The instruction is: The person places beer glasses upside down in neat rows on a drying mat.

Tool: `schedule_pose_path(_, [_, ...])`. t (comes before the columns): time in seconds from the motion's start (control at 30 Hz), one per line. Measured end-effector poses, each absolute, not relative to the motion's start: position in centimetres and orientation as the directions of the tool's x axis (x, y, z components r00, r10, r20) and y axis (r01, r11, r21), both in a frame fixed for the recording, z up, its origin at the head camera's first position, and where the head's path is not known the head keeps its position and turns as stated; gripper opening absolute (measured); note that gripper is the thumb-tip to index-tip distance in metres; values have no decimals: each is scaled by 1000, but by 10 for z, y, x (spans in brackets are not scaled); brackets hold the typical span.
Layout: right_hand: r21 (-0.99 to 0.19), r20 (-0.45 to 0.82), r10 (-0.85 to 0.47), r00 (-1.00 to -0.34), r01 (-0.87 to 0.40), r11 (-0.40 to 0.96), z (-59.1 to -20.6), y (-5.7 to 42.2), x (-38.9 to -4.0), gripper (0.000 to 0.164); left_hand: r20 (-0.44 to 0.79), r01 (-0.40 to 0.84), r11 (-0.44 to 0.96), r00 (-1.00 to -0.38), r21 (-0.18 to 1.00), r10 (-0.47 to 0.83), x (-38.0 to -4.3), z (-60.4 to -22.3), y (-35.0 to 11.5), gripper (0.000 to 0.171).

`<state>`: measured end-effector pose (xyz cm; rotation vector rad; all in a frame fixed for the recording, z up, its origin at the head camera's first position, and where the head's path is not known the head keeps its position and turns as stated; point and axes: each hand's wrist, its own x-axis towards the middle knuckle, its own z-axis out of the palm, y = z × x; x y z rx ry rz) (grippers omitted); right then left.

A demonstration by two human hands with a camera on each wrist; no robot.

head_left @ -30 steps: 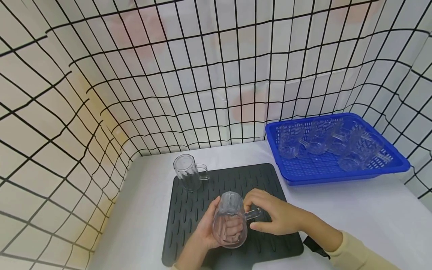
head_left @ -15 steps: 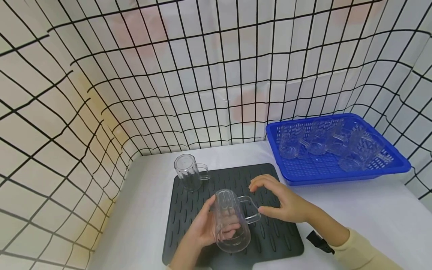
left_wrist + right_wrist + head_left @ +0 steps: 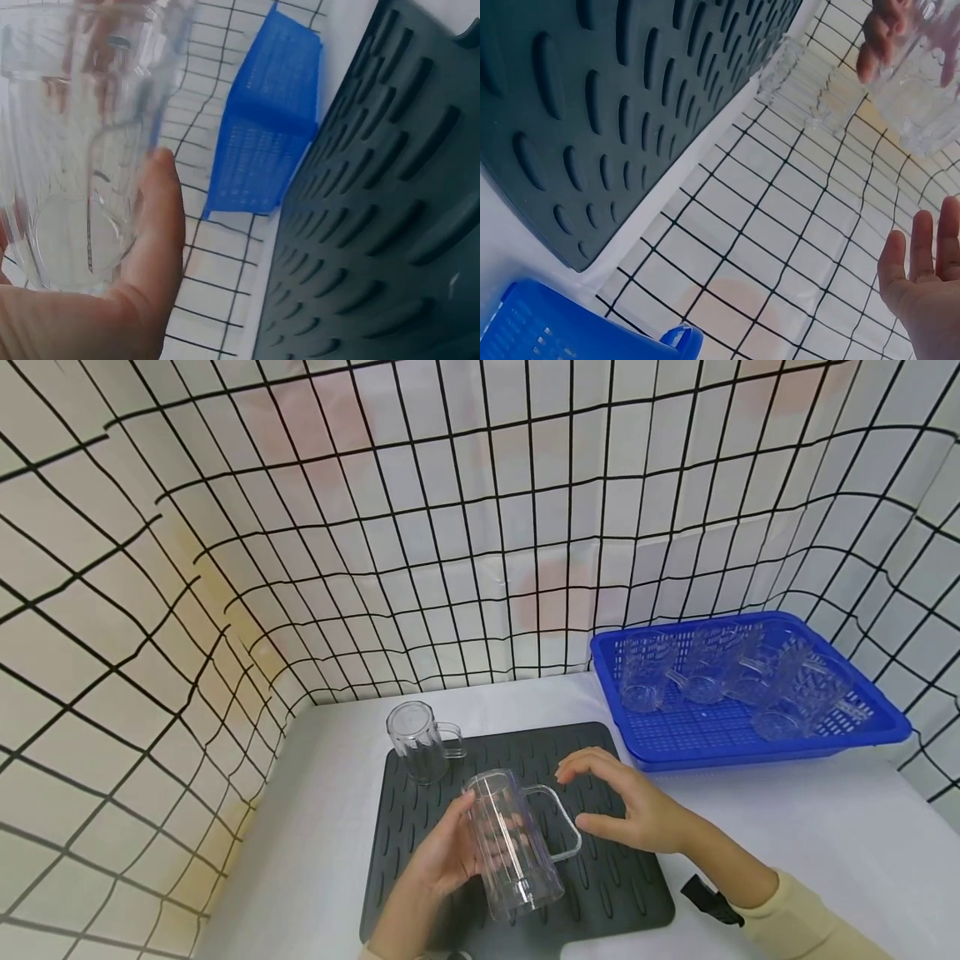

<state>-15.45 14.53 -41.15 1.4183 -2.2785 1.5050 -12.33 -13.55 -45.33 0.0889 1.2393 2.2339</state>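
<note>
A clear ribbed mug (image 3: 517, 860) is tilted above the dark drying mat (image 3: 600, 877), its handle (image 3: 573, 839) pointing right. My left hand (image 3: 438, 856) grips its body, with the thumb along the near side and the other fingers seen through the glass. In the left wrist view the mug (image 3: 67, 165) fills the upper left, above the palm. Beside the handle my right hand (image 3: 633, 810) holds nothing, fingers loosely bent and thumb apart; whether the thumb tip touches the handle I cannot tell. A second clear mug (image 3: 420, 747) stands on the mat's back left corner.
A blue plastic basket (image 3: 645, 756) at the back right contains several clear mugs (image 3: 705, 672). Black wire grid panels (image 3: 525, 552) close off the back and sides of the white table (image 3: 750, 827). A white-edged object (image 3: 622, 947) shows at the front edge.
The mug in my left hand has turned, so its side and whole handle now show. My right hand has drawn back from the mug, up and to the right, its fingers spread.
</note>
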Motion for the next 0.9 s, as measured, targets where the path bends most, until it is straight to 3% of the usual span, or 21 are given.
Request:
schedule_pose_path(0.17, [-703,503,-631,-591,-704,100,-414,145,-154,47,-134,-309,-359,-889,880,437,-120,-449,-134,36])
schedule_pose_path(0.37, [-704,507,-611,-608,-701,113,-419,143,-155,50,31,-18,-188,-966,982,255,-112,-442,-131,57])
schedule_pose_path(0.63, [-708,505,-599,-621,-695,124,-424,135,-155,53,316,308,-73,-920,949,233,-108,-437,-131,66])
schedule_pose_path(0.9, [-749,497,-614,-613,-660,53,-426,126,-152,47,432,430,-69,-864,900,259,-107,-438,-129,65])
